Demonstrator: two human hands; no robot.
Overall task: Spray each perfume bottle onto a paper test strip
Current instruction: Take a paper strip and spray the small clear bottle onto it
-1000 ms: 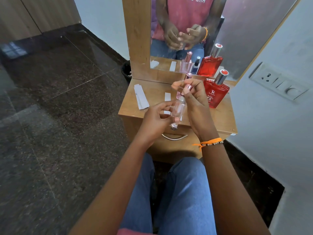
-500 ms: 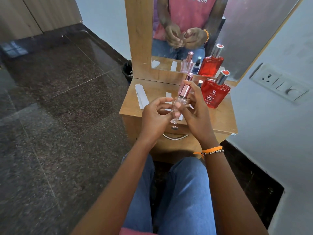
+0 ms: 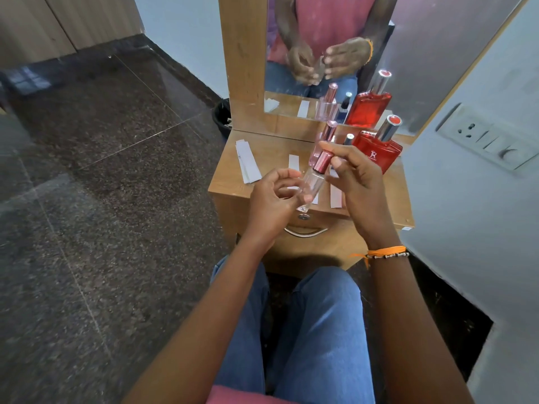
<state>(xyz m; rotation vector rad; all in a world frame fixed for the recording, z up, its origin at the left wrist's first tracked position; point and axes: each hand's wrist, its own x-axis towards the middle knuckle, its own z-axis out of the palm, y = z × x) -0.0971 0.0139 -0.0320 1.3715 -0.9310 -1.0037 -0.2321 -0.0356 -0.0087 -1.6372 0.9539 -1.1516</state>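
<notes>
A slim clear perfume bottle [image 3: 312,185] with a pink cap [image 3: 323,162] is held tilted above the near edge of the desk [image 3: 227,185], base toward the person and cap toward the mirror [image 3: 408,53]. The left hand [image 3: 271,202] is curled round the lower glass body, so that grip is grasping the bottle. The right hand [image 3: 354,182] is closed about the cap, with the thumb beside it and the fingers over the top; whether the cap is firmly pinched or only touched cannot be told for certain, though a grasp on it is judged most likely.

The step in hand is judged to be uncapping. It would be done well if the glass were kept steady low down while the cap is drawn straight along the bottle's axis, without twisting sideways, so that nothing is jerked onto the standing bottles behind.

On the desk, a second pink-capped bottle [image 3: 328,132], a small dark-bodied bottle [image 3: 348,139] and a red bottle [image 3: 376,151] stand at the far right. A stack of paper strips [image 3: 248,163] lies far left, and single strips [image 3: 294,161] lie nearer the middle. The nozzle should be aimed at one strip only, away from the face
</notes>
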